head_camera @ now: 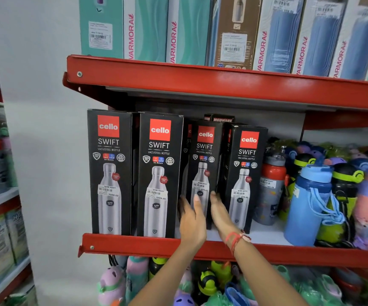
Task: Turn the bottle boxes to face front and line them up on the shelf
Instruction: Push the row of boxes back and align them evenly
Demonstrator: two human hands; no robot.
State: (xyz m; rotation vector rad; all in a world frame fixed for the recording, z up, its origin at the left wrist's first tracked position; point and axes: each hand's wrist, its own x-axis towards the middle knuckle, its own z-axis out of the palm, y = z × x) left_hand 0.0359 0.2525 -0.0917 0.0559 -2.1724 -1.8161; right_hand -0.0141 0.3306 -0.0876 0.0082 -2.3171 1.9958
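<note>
Several black Cello Swift bottle boxes stand upright on the middle red shelf point(134, 244), fronts facing me. The two left boxes point(110, 173) point(158, 177) stand at the shelf's front edge. The third box point(202, 164) sits further back, and the fourth box point(244, 173) stands to its right, slightly forward. My left hand point(191, 219) is at the third box's lower left side, and my right hand point(220, 213) at its lower right, between it and the fourth box. Fingers on both hands are extended along the box sides. Whether they press it I cannot tell.
Loose coloured bottles crowd the shelf to the right, a blue one point(308, 206) nearest the edge. Tall Varmora boxes point(178, 29) fill the shelf above. A Modware box point(220, 119) stands behind the row. Children's bottles point(207, 281) fill the shelf below.
</note>
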